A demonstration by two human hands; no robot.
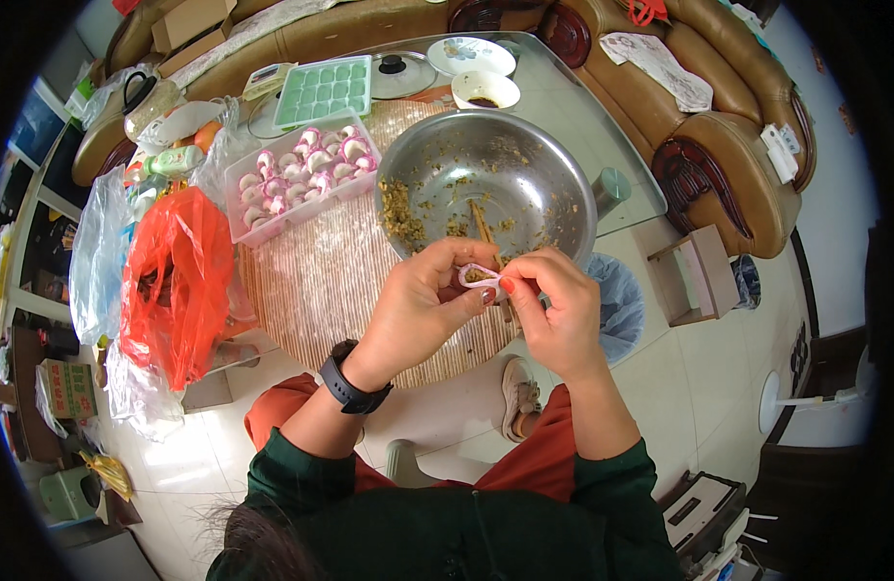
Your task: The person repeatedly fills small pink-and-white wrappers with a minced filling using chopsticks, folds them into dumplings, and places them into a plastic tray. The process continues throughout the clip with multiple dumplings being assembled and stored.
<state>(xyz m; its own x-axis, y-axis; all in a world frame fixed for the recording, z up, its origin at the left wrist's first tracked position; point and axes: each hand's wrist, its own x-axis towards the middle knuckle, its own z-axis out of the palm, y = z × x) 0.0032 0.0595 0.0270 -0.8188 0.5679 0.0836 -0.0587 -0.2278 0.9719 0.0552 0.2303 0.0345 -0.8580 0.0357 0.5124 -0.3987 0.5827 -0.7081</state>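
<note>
Between my two hands, over the near rim of a steel mixing bowl, is a dumpling (pixel 478 276) with a pink-edged wrapper, its brownish filling showing through the opening. My left hand (pixel 436 287) holds its left side, and my right hand (pixel 552 298) pinches the wrapper at the right end. The steel bowl (pixel 519 152) has filling stuck to its wall, mostly at the left, and wooden chopsticks (pixel 481 221) lean in it. Left of the bowl, a clear plastic container (pixel 301 218) holds several pink-and-white dumplings (pixel 320 160).
A round woven mat (pixel 323 290) lies under the bowl and container. Behind them are a green compartment tray (pixel 323 91), a glass lid (pixel 410 76), a white bowl (pixel 485 88) and a plate (pixel 472 54). A red plastic bag (pixel 174 290) stands left; a lined bin (pixel 621 312) is right.
</note>
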